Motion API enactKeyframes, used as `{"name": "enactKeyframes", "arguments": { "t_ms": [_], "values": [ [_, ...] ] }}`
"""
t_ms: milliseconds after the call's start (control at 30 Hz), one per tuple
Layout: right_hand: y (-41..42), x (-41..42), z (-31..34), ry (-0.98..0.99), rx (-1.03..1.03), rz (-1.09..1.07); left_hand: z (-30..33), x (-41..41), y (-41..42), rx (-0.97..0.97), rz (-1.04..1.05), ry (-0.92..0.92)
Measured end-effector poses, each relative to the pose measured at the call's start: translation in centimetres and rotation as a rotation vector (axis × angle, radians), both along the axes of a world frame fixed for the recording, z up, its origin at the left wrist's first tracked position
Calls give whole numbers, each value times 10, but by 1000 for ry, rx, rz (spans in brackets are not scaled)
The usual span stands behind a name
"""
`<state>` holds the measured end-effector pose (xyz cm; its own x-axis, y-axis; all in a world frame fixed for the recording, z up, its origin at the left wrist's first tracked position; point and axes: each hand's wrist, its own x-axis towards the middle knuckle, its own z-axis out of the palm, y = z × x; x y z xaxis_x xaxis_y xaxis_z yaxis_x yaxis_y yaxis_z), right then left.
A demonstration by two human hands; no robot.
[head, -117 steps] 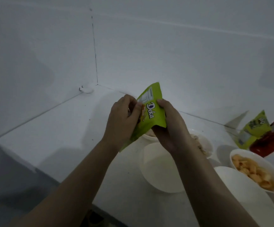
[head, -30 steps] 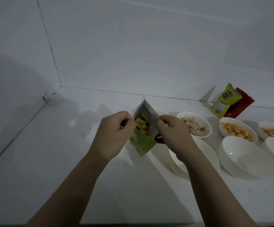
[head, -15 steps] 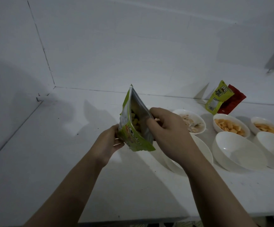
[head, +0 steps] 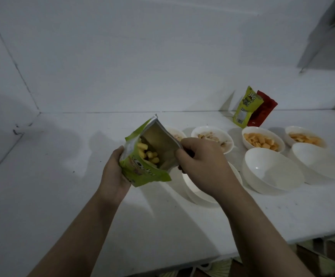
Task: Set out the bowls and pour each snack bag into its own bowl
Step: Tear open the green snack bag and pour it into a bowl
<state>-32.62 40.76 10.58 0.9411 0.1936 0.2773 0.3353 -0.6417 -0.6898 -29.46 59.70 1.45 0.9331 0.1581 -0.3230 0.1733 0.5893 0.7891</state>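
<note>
Now | left hand point(head: 113, 172) + right hand point(head: 202, 166) grip open green bag point(head: 142, 172) | above bowl point(head: 194, 192)

**Foil, glaze and matt white**

You hold a green snack bag point(head: 142, 172) of glossy plastic film, its inside a dull silvery foil. The round white bowls point(head: 270, 170) look smooth and glazed, like ceramic. The white counter point(head: 62, 196) looks matt and faintly speckled.
</note>
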Motion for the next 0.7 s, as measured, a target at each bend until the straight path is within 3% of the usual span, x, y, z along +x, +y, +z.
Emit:
{"name": "enactKeyframes", "arguments": {
  "t_ms": [200, 433, 567, 700],
  "values": [
    [-37, 14, 0, 44, 4, -34, 5, 24, -24, 47, 51, -14],
    [-61, 37, 5, 126, 243, -24, 11, 44, -54, 210, 298, -134],
    [-70, 51, 4, 50, 354, -24, 15, 50, -62, 378, 401, -210],
    [-76, 66, -6, -75, 260, -29, 19, 51, -66, 498, 499, -280]
  ]
}}
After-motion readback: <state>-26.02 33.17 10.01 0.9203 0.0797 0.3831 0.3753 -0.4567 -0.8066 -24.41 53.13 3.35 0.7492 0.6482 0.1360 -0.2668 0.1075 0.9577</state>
